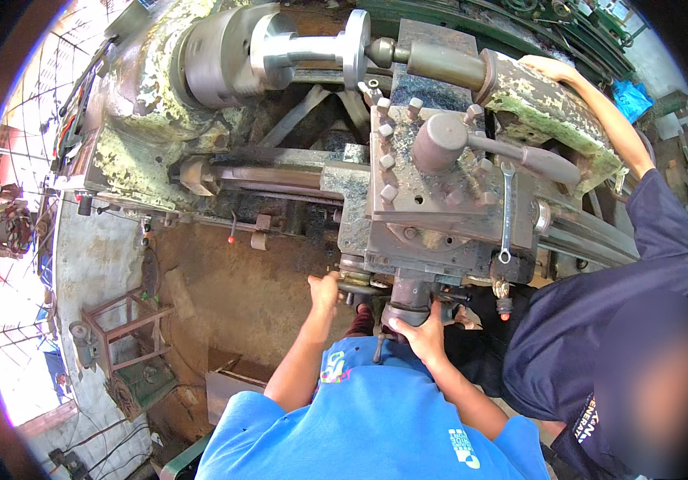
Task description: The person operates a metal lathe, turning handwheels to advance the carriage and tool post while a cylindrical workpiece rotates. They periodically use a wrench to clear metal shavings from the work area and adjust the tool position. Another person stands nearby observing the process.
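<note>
At the front of a metal lathe, my left hand [325, 291] is closed at the rim of a small handwheel [357, 286] below the carriage. My right hand [426, 330] grips the round hub of a crank handle [405, 314] on the cross slide. Behind them stands the square tool post [432, 180] with its clamping lever [520, 154]. A cutting tool [371, 93] points from its far left corner toward a shiny spool-shaped workpiece [314, 50]. This workpiece sits between the motion-blurred chuck [220, 62] and the tailstock centre [384, 53].
An open-ended wrench [507, 214] lies on the tool slide. At my right a co-worker in a dark shirt [568, 320] rests a hand [548, 67] on the tailstock [544, 100]. A metal frame stand [129, 328] and a green motor [142, 386] stand on the floor at left.
</note>
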Demonstrator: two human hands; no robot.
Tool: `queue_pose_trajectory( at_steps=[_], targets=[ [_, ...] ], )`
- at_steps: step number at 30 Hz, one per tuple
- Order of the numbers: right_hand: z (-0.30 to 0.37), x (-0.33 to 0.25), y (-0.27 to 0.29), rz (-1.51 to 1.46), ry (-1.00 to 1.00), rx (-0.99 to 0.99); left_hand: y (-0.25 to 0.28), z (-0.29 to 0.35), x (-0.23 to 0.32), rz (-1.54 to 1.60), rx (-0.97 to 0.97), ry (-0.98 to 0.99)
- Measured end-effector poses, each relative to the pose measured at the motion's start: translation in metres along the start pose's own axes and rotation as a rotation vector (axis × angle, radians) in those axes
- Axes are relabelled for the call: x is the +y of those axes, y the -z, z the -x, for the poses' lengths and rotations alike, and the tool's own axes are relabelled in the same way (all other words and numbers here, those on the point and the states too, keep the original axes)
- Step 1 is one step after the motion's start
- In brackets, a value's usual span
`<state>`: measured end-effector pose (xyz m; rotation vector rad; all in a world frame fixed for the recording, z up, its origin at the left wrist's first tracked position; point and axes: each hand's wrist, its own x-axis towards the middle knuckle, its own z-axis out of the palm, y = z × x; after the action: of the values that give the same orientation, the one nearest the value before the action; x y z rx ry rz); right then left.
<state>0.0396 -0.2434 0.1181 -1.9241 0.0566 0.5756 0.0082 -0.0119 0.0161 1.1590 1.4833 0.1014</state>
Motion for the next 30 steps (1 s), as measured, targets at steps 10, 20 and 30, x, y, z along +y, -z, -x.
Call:
queue_pose_trajectory(
  at_steps=[10, 20, 30],
  targets=[
    [-0.002, 0.013, -0.002, 0.006, -0.042, -0.030, 0.021, -0.032, -0.001, 0.138, -0.208, 0.234],
    [-0.002, 0.009, 0.000, 0.002, -0.047, -0.032, 0.017, -0.033, -0.005, 0.147, -0.192, 0.211],
    [-0.001, 0.006, -0.001, -0.025, -0.028, -0.008, 0.003, -0.014, -0.009, -0.026, -0.056, 0.086]
  ],
)
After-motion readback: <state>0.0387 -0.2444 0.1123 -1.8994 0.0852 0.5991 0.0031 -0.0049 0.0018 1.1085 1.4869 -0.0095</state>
